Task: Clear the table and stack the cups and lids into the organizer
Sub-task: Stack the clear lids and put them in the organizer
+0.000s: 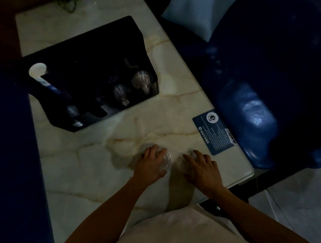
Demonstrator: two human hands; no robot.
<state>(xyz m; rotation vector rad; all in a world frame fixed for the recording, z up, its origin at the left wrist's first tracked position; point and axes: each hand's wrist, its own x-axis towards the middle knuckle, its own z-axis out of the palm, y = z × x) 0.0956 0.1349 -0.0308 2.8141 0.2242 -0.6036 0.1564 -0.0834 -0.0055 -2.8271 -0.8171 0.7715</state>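
On the marble table [95, 160], my left hand [150, 165] is wrapped around a clear plastic cup [166, 158] lying near the front edge. My right hand [201, 165] rests on a second clear cup [187, 159] just to the right; most of that cup is hidden under the fingers. The black organizer [92, 56] stands at the back left. It holds a tall stack of white cups [38, 71] in its left slot and two stacks of clear cups [121, 94] [142, 82] on its right side.
A blue printed card [213, 133] lies at the table's right edge. Dark blue seats [256, 121] flank the table on both sides, with a pale cushion [197, 12] at the back right. Tiled floor [295, 198] shows at the lower right.
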